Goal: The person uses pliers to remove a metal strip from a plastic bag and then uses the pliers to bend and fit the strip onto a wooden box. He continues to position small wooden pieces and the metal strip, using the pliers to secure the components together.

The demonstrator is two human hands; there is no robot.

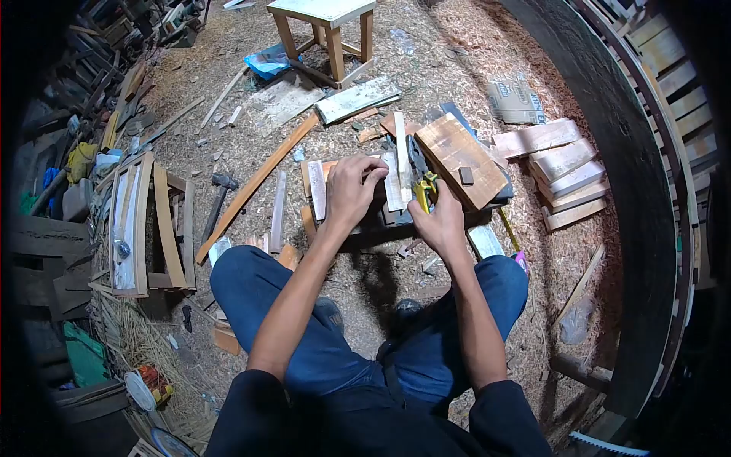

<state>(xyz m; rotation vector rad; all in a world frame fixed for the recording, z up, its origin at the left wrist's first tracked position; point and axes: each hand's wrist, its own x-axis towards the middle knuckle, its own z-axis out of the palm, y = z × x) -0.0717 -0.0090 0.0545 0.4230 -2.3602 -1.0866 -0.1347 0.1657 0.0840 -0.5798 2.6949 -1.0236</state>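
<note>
My right hand (442,221) is closed around a yellow-and-black hand tool (424,196); its exact kind is hard to make out. To its left, my left hand (350,190) has curled fingers with thumb and forefinger close together, and whatever they may pinch is hidden. Between the hands, a narrow pale wooden strip (402,152) points away from me. Beside it lies a flatter whitish wood piece (392,183). Another pale piece (317,190) rests left of my left hand. A brown board (457,148) lies tilted at the right, carrying a small dark block (466,176).
A hammer (217,202) and a long wooden strip (263,183) lie to the left, near a slatted wooden frame (141,225). Stacked boards (567,171) stand at the right. A small stool (327,15) is ahead. Wood shavings cover the floor.
</note>
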